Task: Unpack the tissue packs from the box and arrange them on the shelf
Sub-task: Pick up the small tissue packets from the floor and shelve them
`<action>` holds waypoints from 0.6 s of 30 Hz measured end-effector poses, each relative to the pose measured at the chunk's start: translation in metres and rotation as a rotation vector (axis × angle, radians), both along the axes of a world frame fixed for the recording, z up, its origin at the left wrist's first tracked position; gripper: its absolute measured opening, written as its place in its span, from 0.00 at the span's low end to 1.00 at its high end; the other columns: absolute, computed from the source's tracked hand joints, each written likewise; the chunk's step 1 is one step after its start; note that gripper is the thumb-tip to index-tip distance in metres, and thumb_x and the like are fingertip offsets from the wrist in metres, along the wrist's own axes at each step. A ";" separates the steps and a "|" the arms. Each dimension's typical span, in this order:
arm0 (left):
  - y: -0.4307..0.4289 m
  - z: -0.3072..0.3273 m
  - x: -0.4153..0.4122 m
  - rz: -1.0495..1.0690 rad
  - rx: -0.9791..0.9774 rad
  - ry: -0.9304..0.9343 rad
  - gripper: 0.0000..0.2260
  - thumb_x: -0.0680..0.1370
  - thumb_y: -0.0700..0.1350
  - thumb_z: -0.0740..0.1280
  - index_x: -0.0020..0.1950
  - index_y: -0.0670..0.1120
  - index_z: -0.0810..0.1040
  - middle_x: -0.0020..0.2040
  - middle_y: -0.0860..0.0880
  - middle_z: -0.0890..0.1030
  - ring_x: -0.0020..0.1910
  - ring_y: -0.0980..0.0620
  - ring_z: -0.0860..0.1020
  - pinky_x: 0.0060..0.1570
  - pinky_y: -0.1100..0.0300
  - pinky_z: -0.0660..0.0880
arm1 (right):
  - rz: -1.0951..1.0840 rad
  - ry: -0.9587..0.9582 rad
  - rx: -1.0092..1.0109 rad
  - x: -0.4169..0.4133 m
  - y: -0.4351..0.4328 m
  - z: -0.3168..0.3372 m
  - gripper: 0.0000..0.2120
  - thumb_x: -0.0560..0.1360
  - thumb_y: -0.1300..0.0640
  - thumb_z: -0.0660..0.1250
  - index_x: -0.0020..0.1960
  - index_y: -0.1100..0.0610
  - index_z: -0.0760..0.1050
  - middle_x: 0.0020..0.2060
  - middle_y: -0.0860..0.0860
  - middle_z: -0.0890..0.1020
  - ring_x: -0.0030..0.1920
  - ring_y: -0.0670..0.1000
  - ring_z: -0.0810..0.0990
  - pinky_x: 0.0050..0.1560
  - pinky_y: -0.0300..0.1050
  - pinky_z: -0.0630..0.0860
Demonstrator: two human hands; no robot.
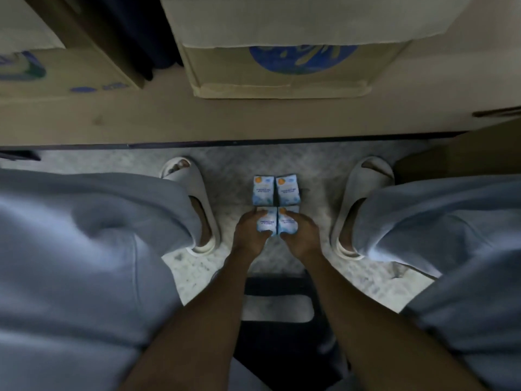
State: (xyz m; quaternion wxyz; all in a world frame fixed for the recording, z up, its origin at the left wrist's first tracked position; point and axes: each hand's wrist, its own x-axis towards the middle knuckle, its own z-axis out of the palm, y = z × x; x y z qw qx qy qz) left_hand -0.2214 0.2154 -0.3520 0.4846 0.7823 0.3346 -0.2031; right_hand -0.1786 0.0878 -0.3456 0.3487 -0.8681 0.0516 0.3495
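- Fingers (pixel 260 214) of the left hand (pixel 249 235) curl over the top and outer side of the near-left tissue pack (pixel 266 224), closed on it.
- Right hand (pixel 300 235) mirrors this, its fingers wrapped over the near-right tissue pack (pixel 286 225); the thumbs of both hands press the near ends of the two packs.
- These two gripped packs touch each other side by side and sit on or just above the speckled floor (pixel 239 165); I cannot tell whether they are lifted.
- Two more packs, the far-left pack (pixel 263 191) and the far-right pack (pixel 287 190), lie flat on the floor, touching each other and butting against the held pair, so the four form a square block.
- That block lies between the person's feet, in pale slides: left slide (pixel 194 204) and right slide (pixel 363 204), each well apart from it.
- Light blue trouser legs (pixel 84 249) fill both sides of the view.
- Beyond the feet runs the front edge of a wooden shelf (pixel 253 119), carrying a cardboard box (pixel 282 71) with a blue round print near its middle and another carton (pixel 70 77) toward its left end.
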 end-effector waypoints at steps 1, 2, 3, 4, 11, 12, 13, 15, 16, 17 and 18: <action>-0.002 -0.002 -0.001 0.012 -0.006 0.008 0.23 0.71 0.35 0.73 0.65 0.41 0.75 0.66 0.40 0.74 0.64 0.42 0.74 0.61 0.48 0.74 | 0.008 0.002 -0.001 0.000 0.000 -0.002 0.22 0.70 0.60 0.71 0.64 0.53 0.75 0.60 0.57 0.78 0.59 0.56 0.78 0.55 0.36 0.68; -0.004 -0.002 0.000 0.023 -0.006 0.008 0.24 0.70 0.35 0.74 0.65 0.41 0.75 0.66 0.40 0.74 0.63 0.42 0.74 0.60 0.47 0.74 | 0.007 0.000 0.001 0.000 0.001 -0.004 0.23 0.70 0.60 0.71 0.65 0.53 0.75 0.60 0.57 0.78 0.60 0.56 0.78 0.55 0.36 0.68; -0.006 -0.003 0.000 0.034 -0.006 0.002 0.23 0.70 0.34 0.74 0.65 0.41 0.75 0.65 0.39 0.74 0.63 0.41 0.75 0.60 0.47 0.75 | -0.005 -0.002 0.007 0.000 0.001 -0.007 0.23 0.70 0.60 0.72 0.64 0.54 0.75 0.60 0.57 0.78 0.59 0.56 0.78 0.55 0.37 0.69; -0.008 -0.003 0.000 0.032 -0.002 -0.006 0.22 0.70 0.34 0.73 0.64 0.40 0.76 0.64 0.40 0.75 0.62 0.42 0.75 0.59 0.47 0.75 | -0.019 -0.006 0.018 0.000 0.002 -0.009 0.22 0.70 0.60 0.72 0.63 0.54 0.76 0.59 0.57 0.79 0.59 0.56 0.78 0.54 0.37 0.70; -0.009 -0.012 -0.002 0.044 0.026 -0.021 0.27 0.66 0.32 0.76 0.63 0.39 0.75 0.60 0.46 0.75 0.58 0.50 0.74 0.56 0.52 0.76 | -0.210 0.015 0.127 0.003 0.004 -0.006 0.17 0.66 0.67 0.76 0.54 0.62 0.80 0.48 0.55 0.83 0.47 0.48 0.79 0.36 0.19 0.67; -0.008 -0.011 -0.001 0.058 0.034 -0.018 0.26 0.66 0.32 0.75 0.63 0.40 0.75 0.60 0.46 0.76 0.59 0.49 0.74 0.55 0.50 0.77 | -0.226 0.023 0.137 0.003 0.003 -0.007 0.17 0.65 0.68 0.76 0.54 0.63 0.80 0.47 0.54 0.82 0.48 0.48 0.79 0.34 0.18 0.66; -0.008 -0.012 -0.001 0.076 0.011 -0.013 0.24 0.68 0.33 0.75 0.62 0.42 0.76 0.59 0.47 0.77 0.60 0.46 0.75 0.55 0.49 0.78 | -0.235 0.019 0.148 0.003 0.003 -0.007 0.18 0.65 0.68 0.76 0.54 0.63 0.80 0.46 0.54 0.82 0.48 0.49 0.78 0.34 0.18 0.66; -0.005 -0.011 0.000 0.009 0.074 0.007 0.23 0.68 0.35 0.75 0.63 0.44 0.77 0.62 0.45 0.77 0.65 0.44 0.73 0.61 0.55 0.73 | -0.223 0.016 0.155 0.003 0.001 -0.006 0.21 0.63 0.69 0.77 0.55 0.64 0.80 0.47 0.54 0.81 0.48 0.48 0.78 0.35 0.17 0.66; -0.003 -0.011 -0.001 -0.040 0.118 0.008 0.25 0.67 0.35 0.76 0.63 0.45 0.77 0.65 0.44 0.75 0.66 0.44 0.72 0.63 0.57 0.69 | -0.210 0.019 0.154 0.003 0.000 -0.007 0.22 0.62 0.69 0.77 0.55 0.64 0.79 0.48 0.54 0.82 0.48 0.48 0.77 0.36 0.17 0.66; -0.003 -0.011 -0.002 -0.041 0.138 0.000 0.27 0.66 0.35 0.77 0.64 0.45 0.77 0.66 0.43 0.74 0.65 0.44 0.72 0.64 0.57 0.68 | -0.199 0.018 0.160 0.002 -0.002 -0.006 0.23 0.62 0.70 0.78 0.56 0.64 0.79 0.48 0.54 0.82 0.48 0.48 0.77 0.37 0.18 0.66; -0.003 -0.010 -0.003 -0.034 0.141 -0.021 0.28 0.65 0.34 0.77 0.64 0.44 0.77 0.65 0.42 0.75 0.64 0.43 0.73 0.63 0.56 0.70 | -0.187 0.021 0.159 0.002 -0.002 -0.007 0.23 0.61 0.70 0.78 0.56 0.64 0.79 0.48 0.54 0.81 0.48 0.48 0.78 0.39 0.19 0.68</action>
